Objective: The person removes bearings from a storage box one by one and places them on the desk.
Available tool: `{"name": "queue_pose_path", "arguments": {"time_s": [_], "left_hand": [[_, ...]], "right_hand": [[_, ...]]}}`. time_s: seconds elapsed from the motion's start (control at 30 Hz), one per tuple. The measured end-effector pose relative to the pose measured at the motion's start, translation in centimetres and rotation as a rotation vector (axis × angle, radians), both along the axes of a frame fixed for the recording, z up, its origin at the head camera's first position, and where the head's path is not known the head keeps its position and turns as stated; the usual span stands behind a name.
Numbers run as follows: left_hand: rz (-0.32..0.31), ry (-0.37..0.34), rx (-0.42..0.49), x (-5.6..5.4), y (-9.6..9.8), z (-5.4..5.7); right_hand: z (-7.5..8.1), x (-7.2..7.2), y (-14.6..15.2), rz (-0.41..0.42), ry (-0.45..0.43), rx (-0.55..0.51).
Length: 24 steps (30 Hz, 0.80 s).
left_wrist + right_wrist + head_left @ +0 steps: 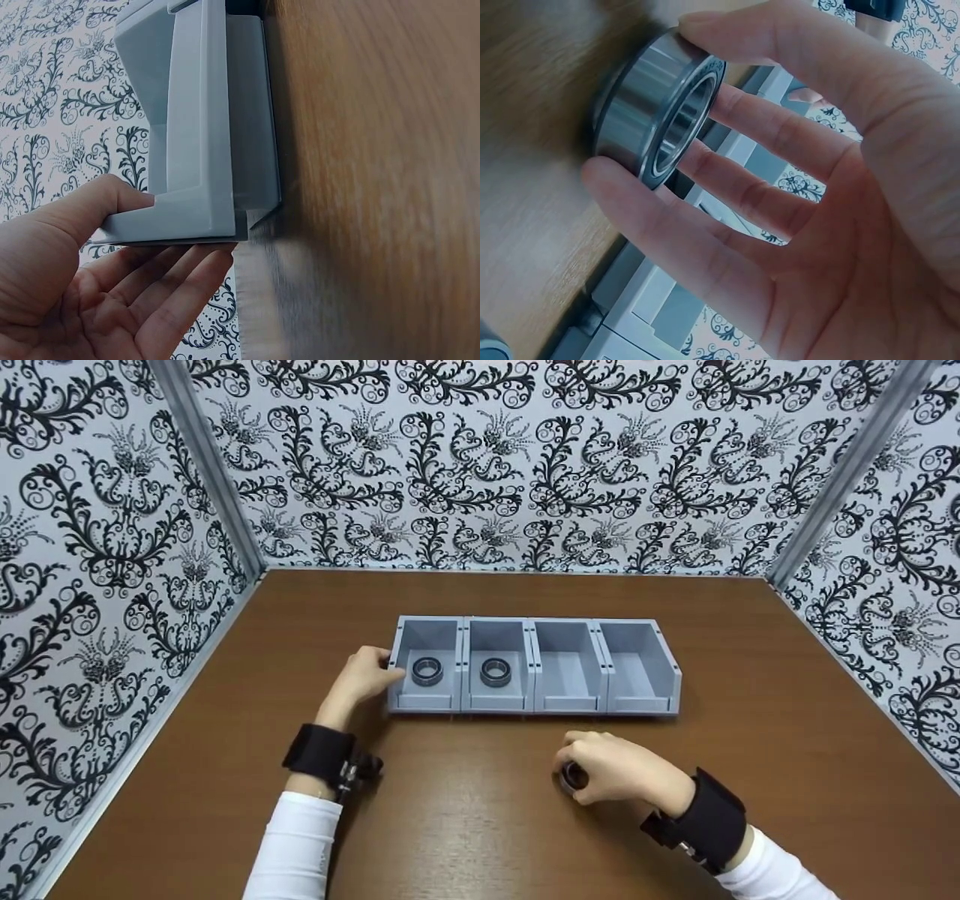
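Right wrist: right hand (847, 217) pinches shiny metal ring (636, 105); left wrist: left hand (105, 277) pinches smooth grey bin (196, 150)

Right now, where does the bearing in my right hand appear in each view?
Head: bearing right of centre, lower half, in your right hand.
Left wrist: not in it.
Right wrist: bearing at upper left, in that hand.
Shared landmark: grey bin row, partly seen in both wrist views.

Grey storage bin (196, 127): side wall gripped by left hand (82, 296), thumb over its edge, fingers against its outer face. Wood-grain tabletop (375, 180) beneath the bin; black-and-white scroll-patterned wall panel (67, 90) behind the bin.
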<state>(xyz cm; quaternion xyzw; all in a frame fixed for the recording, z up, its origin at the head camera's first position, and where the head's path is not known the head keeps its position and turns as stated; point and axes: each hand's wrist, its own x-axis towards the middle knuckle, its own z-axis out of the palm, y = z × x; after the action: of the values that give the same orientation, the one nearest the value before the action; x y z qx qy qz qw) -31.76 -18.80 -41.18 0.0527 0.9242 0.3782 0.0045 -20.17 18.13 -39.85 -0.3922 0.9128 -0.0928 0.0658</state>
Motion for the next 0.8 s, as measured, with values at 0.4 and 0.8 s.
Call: {"name": "queue_pose_path", "arguments": {"time_s": [0.4, 0.8], "left_hand": [[0.002, -0.002, 0.01, 0.27, 0.13, 0.26], [0.01, -0.018, 0.016, 0.1, 0.07, 0.11]], "right_hand": [[-0.42, -0.09, -0.13, -0.005, 0.035, -0.011], [-0.77, -0.03, -0.1, -0.015, 0.057, -0.02]]}}
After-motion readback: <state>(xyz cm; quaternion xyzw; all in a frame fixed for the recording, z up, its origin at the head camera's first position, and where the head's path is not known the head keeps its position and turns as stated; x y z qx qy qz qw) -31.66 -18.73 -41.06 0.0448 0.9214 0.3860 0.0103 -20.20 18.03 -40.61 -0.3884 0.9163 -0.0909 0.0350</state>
